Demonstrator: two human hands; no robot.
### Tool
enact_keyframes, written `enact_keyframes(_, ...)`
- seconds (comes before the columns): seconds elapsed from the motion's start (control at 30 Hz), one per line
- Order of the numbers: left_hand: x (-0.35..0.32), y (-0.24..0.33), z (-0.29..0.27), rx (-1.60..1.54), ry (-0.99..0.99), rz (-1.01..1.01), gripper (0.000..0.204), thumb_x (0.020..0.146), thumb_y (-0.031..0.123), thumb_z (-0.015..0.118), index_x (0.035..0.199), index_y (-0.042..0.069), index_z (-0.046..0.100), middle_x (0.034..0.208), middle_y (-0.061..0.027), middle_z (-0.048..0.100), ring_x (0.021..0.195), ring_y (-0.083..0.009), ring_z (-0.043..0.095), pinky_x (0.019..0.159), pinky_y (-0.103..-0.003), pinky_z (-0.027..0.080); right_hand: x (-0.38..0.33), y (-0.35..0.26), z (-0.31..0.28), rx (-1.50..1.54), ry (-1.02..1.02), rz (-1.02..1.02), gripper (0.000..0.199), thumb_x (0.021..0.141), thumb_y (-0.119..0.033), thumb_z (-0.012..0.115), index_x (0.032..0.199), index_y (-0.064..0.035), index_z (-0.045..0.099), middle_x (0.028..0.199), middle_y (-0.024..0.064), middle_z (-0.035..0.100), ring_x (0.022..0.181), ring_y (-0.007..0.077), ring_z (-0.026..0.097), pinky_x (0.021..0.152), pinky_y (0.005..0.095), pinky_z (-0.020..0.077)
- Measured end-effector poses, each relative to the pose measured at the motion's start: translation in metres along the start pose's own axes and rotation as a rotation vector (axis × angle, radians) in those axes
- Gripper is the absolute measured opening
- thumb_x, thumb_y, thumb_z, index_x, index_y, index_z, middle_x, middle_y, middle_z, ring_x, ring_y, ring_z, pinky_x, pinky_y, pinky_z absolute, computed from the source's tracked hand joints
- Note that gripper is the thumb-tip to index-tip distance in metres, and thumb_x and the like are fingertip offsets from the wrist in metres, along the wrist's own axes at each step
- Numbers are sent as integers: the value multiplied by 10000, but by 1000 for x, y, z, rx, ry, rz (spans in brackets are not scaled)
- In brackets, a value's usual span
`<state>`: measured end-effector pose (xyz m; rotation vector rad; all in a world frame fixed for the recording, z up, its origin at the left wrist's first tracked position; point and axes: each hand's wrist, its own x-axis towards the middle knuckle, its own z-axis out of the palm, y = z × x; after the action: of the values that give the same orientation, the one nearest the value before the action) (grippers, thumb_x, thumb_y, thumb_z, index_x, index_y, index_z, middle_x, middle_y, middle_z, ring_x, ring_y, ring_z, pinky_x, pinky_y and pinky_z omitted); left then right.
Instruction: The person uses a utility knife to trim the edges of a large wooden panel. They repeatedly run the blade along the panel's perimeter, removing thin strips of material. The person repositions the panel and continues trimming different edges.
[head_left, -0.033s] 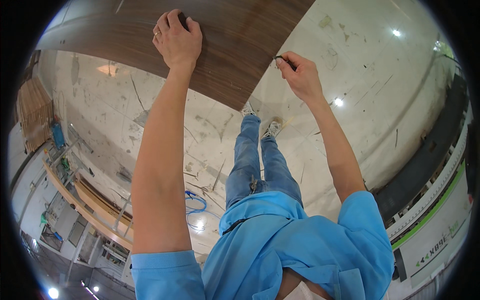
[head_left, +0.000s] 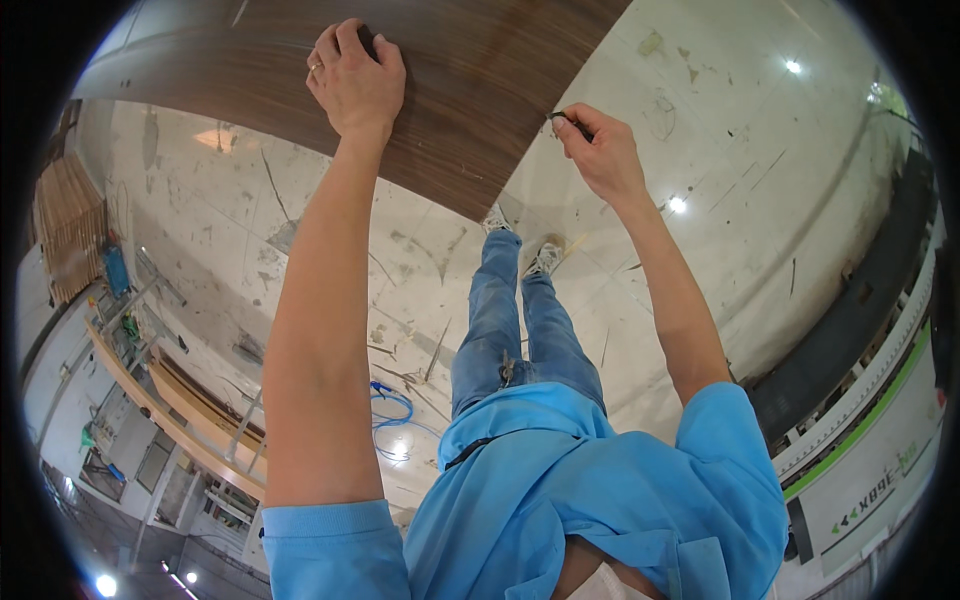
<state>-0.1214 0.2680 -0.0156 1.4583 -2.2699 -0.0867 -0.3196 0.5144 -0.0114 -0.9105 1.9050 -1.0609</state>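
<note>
A dark brown wood-grain panel [head_left: 470,95] spans the top of the view, with one corner pointing toward me. My left hand [head_left: 357,80] rests over its face, fingers curled round a small dark object [head_left: 367,42], mostly hidden by the hand, so its kind does not show. At the panel's right edge, my right hand [head_left: 600,150] pinches a small dark hand tool [head_left: 572,124] between thumb and fingers. The tool's short tip points at that edge; whether it touches cannot be made out.
Pale, scuffed floor [head_left: 700,290] with scraps lies below the panel. A coiled blue hose [head_left: 392,408] is on the floor left of my legs. Stacked brown sheets [head_left: 70,230] and a wooden-railed rack [head_left: 165,415] stand at left. A long machine with a green stripe [head_left: 860,425] runs along the right.
</note>
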Motion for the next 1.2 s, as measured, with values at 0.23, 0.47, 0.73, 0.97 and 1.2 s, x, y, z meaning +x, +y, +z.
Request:
enact_keyframes(0.23,0,0,1,6,-2,-2,404,1018,333,644,1369,131,647,1486,-108,596,1439,-352,508,1189,-525,389,-6,0,5,-38,-96,41,234,1045,-253,712,1050,-24,758,699,98,658,605,168,549,597,352,460)
enact_keyframes(0.47,1,1,-1,2,-2,0,401,1017,332,644,1361,127,647,1478,-107,597,1433,-351,510,1185,-525,395,3,-3,-4,-59,-13,-38,221,1073,-233,704,1016,-24,748,703,-13,615,654,70,521,603,278,417)
enact_keyframes(0.73,0,1,0,5,-10,-6,407,1013,334,650,1365,129,643,1479,-108,595,1434,-354,509,1182,-524,399,-3,-2,2,-39,-67,24,234,1042,-251,719,1057,-21,758,717,107,663,635,180,558,618,359,468)
enact_keyframes(0.97,1,0,2,26,21,10,404,1009,339,656,1354,129,644,1474,-111,596,1432,-358,514,1171,-522,409,0,3,1,16,-33,-24,237,1050,-256,717,1060,-24,761,711,94,665,611,159,535,591,348,449)
enact_keyframes(1.2,1,0,2,4,11,9,385,1008,327,657,1339,130,645,1466,-112,598,1422,-366,519,1165,-530,411,-1,3,-1,-61,11,-22,243,1060,-258,714,1060,-19,762,699,57,638,607,125,517,574,324,421)
